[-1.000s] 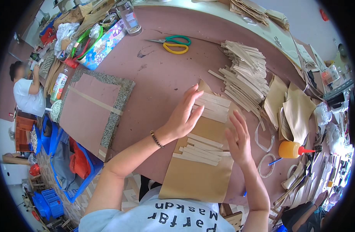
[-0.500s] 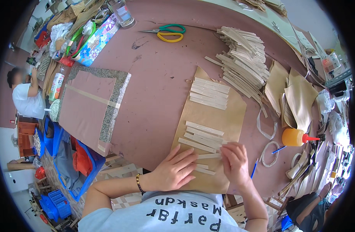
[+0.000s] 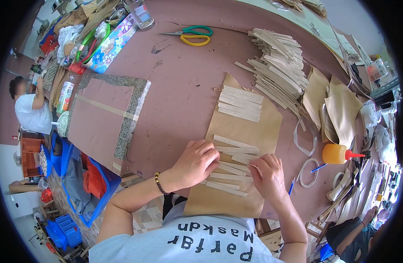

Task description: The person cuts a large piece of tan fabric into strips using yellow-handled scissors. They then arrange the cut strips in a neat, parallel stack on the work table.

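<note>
Head view shows a broad work table (image 3: 175, 92) with a dull pink-brown top, its near edge against the person's light shirt (image 3: 201, 241). Beyond its left edge lies a tiled floor (image 3: 148, 215), and a co-worker in a white top (image 3: 32, 111) sits farther off. Near the table's left edge lies a speckled stone slab (image 3: 142, 94) with a brown sheet (image 3: 100, 96) on it, crossed by a pale band. A tan sheet (image 3: 243, 129) stretches from mid-table to the near edge.

Below the left edge, a blue crate (image 3: 111, 182) holds red material (image 3: 94, 184) and grey cloth (image 3: 76, 186). At the far left corner, a flowered box (image 3: 105, 57) is crammed with green and red items and clear plastic; a clear glass jar (image 3: 143, 19) adjoins it. Toward the right edge, a squeeze bottle (image 3: 334, 154) with a red nozzle contains amber fill.

Both hands work over the tan sheet's nearer half. The left hand (image 3: 197, 162) bends its fingers down onto pale strips (image 3: 230, 176); the right hand (image 3: 268, 175) bunches thumb and fingers at their right ends. Whether either actually grips a strip I cannot tell. More strips lie in a neat row (image 3: 240, 104) across the sheet's farther half.
</note>
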{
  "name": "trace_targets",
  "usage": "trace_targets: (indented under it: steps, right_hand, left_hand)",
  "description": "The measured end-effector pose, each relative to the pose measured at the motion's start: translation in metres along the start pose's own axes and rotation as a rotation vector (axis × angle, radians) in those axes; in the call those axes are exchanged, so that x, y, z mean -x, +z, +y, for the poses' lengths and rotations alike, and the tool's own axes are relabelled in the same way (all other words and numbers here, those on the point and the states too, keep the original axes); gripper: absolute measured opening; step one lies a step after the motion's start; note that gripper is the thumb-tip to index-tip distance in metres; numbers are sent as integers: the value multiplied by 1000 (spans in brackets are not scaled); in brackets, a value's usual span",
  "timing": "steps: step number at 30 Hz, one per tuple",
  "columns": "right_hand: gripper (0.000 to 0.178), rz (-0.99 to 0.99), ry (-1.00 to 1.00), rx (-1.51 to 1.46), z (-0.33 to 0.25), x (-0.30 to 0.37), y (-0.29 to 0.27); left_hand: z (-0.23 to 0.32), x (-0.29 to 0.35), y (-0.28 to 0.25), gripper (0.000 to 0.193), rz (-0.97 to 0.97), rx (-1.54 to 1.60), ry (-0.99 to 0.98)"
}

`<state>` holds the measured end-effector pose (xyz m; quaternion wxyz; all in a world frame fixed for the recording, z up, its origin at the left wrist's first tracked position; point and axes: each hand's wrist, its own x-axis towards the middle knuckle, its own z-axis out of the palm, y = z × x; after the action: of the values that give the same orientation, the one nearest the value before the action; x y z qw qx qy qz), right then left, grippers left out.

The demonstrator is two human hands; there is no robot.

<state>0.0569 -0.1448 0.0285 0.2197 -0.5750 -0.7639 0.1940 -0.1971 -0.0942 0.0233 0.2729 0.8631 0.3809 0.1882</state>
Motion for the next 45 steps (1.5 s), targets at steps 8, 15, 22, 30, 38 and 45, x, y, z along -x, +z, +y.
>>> trace_targets:
  steps: [8, 15, 22, 30, 38, 45]
  right_hand:
    - [12, -63, -42, 45, -4, -16, -8]
    - [12, 30, -223, 85, -10, -25, 9]
    - [15, 58, -240, 142, -6, -22, 8]
    - [14, 119, -195, 120, 5, -28, 13]
    - [16, 63, -209, 84, 5, -24, 10]
    - [24, 102, -246, 171, 4, -38, 10]
  left_hand:
    - [0, -1, -2, 12, -66, -15, 37]
    - [3, 1, 1, 13, 37, -180, 155]
    - [0, 6, 4, 13, 89, -144, 154]
    - [-1, -6, 6, 23, 109, -158, 159]
    - [-6, -22, 8, 28, 142, -231, 145]
    - [-15, -28, 8, 26, 150, -184, 172]
